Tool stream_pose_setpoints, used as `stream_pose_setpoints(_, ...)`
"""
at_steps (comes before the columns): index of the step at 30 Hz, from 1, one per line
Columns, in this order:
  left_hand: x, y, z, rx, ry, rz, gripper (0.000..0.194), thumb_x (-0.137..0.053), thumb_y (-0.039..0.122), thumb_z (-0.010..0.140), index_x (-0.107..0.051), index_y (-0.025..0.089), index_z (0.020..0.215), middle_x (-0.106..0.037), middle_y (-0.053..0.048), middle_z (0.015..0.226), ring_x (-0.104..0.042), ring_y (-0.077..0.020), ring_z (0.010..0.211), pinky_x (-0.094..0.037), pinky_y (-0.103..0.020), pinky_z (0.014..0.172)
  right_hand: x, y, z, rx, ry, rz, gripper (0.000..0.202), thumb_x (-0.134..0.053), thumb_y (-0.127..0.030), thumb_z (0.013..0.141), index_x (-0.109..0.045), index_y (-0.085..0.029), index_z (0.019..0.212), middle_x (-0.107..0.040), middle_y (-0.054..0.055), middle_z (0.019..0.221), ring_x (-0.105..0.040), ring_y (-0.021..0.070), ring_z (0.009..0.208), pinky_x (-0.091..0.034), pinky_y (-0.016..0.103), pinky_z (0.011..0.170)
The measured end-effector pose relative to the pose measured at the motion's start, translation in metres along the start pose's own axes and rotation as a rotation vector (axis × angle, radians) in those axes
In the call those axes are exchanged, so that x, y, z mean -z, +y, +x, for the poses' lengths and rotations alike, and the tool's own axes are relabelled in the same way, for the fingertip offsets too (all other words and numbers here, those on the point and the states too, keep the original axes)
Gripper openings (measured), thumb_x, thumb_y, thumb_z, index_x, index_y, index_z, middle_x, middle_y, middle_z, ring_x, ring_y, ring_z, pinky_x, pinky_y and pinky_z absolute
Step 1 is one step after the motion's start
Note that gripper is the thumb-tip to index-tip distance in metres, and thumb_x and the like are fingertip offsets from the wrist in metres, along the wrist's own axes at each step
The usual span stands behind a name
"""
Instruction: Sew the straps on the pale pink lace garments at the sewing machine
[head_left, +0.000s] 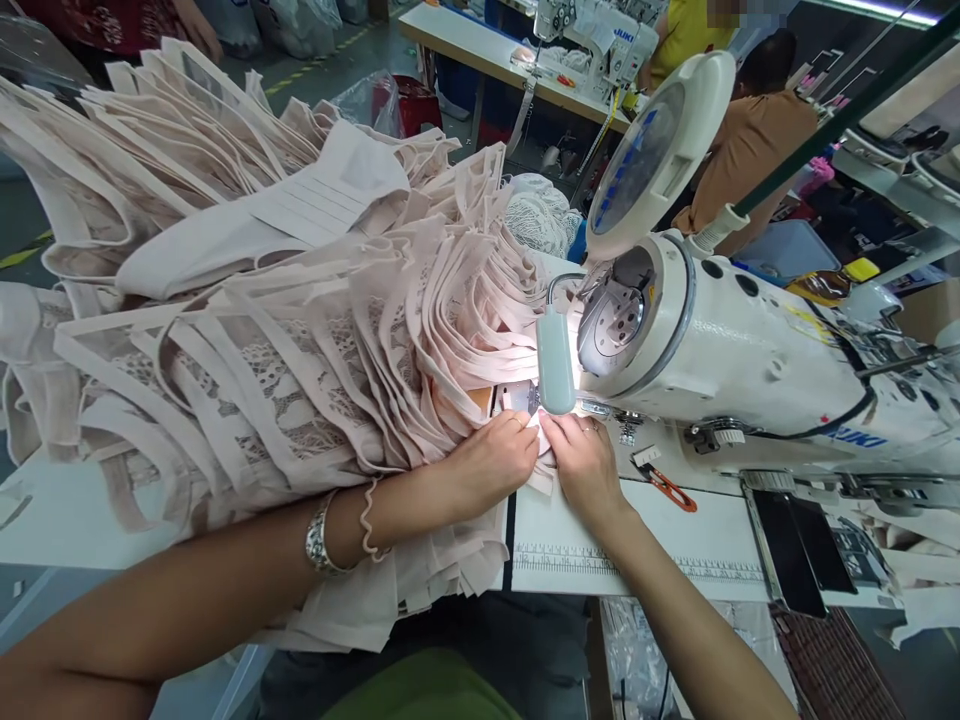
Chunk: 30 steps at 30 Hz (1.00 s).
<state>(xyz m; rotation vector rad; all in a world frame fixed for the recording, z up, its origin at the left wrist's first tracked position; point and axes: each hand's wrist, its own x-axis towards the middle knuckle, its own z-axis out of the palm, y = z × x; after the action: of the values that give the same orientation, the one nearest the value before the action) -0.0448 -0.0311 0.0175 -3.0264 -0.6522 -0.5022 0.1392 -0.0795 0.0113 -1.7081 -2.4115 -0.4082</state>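
Both my hands are close together at the front of a white sewing machine (720, 330), beside its needle area. My left hand (499, 455) has its fingers curled and pressed on a small piece of pale pink fabric (541, 472). Against the same piece, the fingers of my right hand (581, 455) are pinched. A pale green lamp or guard (555, 360) hangs just above my fingertips and hides the needle. Left of the machine lies a large heap of pale pink lace garments (300, 370), reaching up to my left forearm.
An orange-handled cutter (667, 485) lies right of my right hand. Along the table's front edge runs a printed ruler (570, 558). A phone (799, 550) rests at the right. A magnifier (660, 150) stands above the machine. People sit at other machines behind.
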Motion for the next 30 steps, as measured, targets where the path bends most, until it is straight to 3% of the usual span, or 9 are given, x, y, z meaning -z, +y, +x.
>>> stream_pose_setpoints(4, -0.0045, 0.0054, 0.0023, -0.022, 0.037, 0.041, 0.025, -0.039, 0.004, 0.098, -0.063, 0.006, 0.107, -0.067, -0.013, 0.104, -0.058, -0.0219, 0.1, -0.043, -0.034, 0.09, -0.0007, 0.0003, 0.0015, -0.09, -0.076, 0.061, 0.047, -0.037, -0.007, 0.094, -0.062, -0.02, 0.132, -0.072, 0.01, 0.099, -0.058, 0.0235, 0.093, -0.04, 0.04, 0.091)
stream_pose_setpoints(8, -0.0051, 0.004, 0.0016, -0.022, 0.02, 0.072, 0.027, -0.038, 0.003, 0.098, -0.06, 0.006, 0.113, -0.066, -0.014, 0.108, -0.058, -0.0227, 0.102, -0.04, -0.036, 0.09, -0.0032, -0.0002, 0.0017, -0.145, -0.096, 0.103, 0.05, -0.036, -0.007, 0.093, -0.062, -0.022, 0.133, -0.071, 0.009, 0.095, -0.059, 0.0236, 0.089, -0.042, 0.041, 0.091)
stream_pose_setpoints(13, -0.0063, 0.0029, 0.0004, -0.033, 0.03, 0.146, 0.026, -0.039, 0.0, 0.096, -0.061, 0.005, 0.109, -0.064, -0.011, 0.1, -0.056, -0.0212, 0.088, -0.036, -0.035, 0.082, -0.0056, 0.0018, 0.0003, -0.154, -0.075, 0.124, 0.051, -0.033, -0.006, 0.092, -0.063, -0.02, 0.131, -0.07, 0.009, 0.095, -0.059, 0.0232, 0.088, -0.044, 0.037, 0.086)
stream_pose_setpoints(18, -0.0025, 0.0026, 0.002, -0.027, 0.004, 0.174, 0.025, -0.039, 0.001, 0.096, -0.061, 0.007, 0.108, -0.064, -0.011, 0.103, -0.055, -0.0208, 0.087, -0.036, -0.034, 0.077, -0.0089, 0.0064, -0.0012, -0.145, -0.059, 0.115, 0.053, -0.034, -0.006, 0.088, -0.065, -0.02, 0.129, -0.071, 0.009, 0.091, -0.058, 0.024, 0.081, -0.047, 0.039, 0.081)
stream_pose_setpoints(23, -0.0012, 0.0021, 0.002, -0.019, 0.002, 0.188, 0.025, -0.038, 0.004, 0.097, -0.06, 0.008, 0.11, -0.064, -0.012, 0.109, -0.056, -0.0207, 0.087, -0.037, -0.036, 0.081, -0.0095, 0.0058, 0.0009, -0.188, -0.041, 0.144, 0.057, -0.033, -0.005, 0.085, -0.067, -0.022, 0.127, -0.071, 0.009, 0.095, -0.057, 0.0252, 0.083, -0.048, 0.042, 0.083)
stream_pose_setpoints(30, -0.0058, 0.0006, 0.0027, 0.008, -0.012, 0.139, 0.024, -0.04, 0.006, 0.098, -0.059, 0.009, 0.112, -0.064, -0.012, 0.107, -0.058, -0.0215, 0.09, -0.037, -0.038, 0.085, -0.008, 0.0046, 0.0045, -0.244, -0.046, 0.178, 0.053, -0.033, -0.01, 0.088, -0.068, -0.026, 0.124, -0.07, 0.009, 0.102, -0.056, 0.0257, 0.092, -0.046, 0.036, 0.08)
